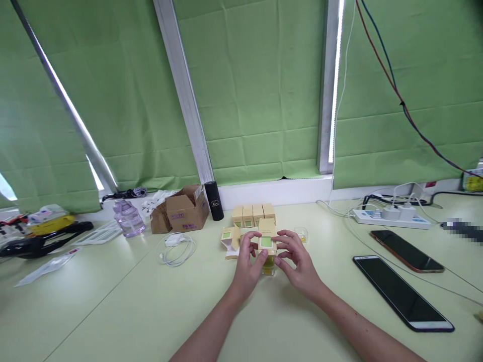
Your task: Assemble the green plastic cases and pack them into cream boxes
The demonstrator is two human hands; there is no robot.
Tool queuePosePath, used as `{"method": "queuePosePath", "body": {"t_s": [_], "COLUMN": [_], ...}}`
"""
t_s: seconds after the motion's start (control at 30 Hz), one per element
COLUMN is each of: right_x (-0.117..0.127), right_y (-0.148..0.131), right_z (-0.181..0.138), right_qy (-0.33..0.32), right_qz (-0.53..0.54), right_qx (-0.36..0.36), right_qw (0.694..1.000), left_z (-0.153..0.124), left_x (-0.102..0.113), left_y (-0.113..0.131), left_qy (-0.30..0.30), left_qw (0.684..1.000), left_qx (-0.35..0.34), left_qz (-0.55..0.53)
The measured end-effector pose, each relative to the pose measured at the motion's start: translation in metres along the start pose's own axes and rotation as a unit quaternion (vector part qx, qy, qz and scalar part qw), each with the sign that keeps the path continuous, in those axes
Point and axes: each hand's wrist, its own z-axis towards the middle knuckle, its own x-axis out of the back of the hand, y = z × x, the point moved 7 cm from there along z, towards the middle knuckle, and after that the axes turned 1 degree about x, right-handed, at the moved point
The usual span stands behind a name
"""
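Observation:
Between my two hands is a small tan cardboard box (267, 230) with a square window showing green, its top flap raised. My left hand (247, 269) pinches its left side, and my right hand (300, 269) grips the right side with fingertips and thumb. Just below the box shows a clear container (268, 270) with something yellow in it; whether it is partly inside the box I cannot tell. Left of my hands lies another small windowed box (230, 236) with loose flaps. A row of several matching boxes (257, 210) stands behind. Another clear container (302, 234) sits beyond my right fingers.
Two phones (403, 291) and a power strip (392, 218) with cables lie to the right. On the left are a coiled white charger cable (179, 251), an open brown carton (186, 211), a black cylinder (214, 201) and a purple bottle (129, 218).

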Motion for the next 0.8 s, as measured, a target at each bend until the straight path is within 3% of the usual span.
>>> {"method": "queuePosePath", "body": {"t_s": [0.8], "right_x": [0.0008], "right_y": [0.0031], "right_z": [0.0025], "right_qy": [0.025], "right_qz": [-0.021], "right_qx": [-0.008], "right_qw": [0.999], "left_z": [-0.0006], "left_x": [-0.0021], "left_y": [-0.0035], "left_qy": [0.018], "left_qw": [0.999], "left_qx": [0.018], "left_qz": [0.027]}}
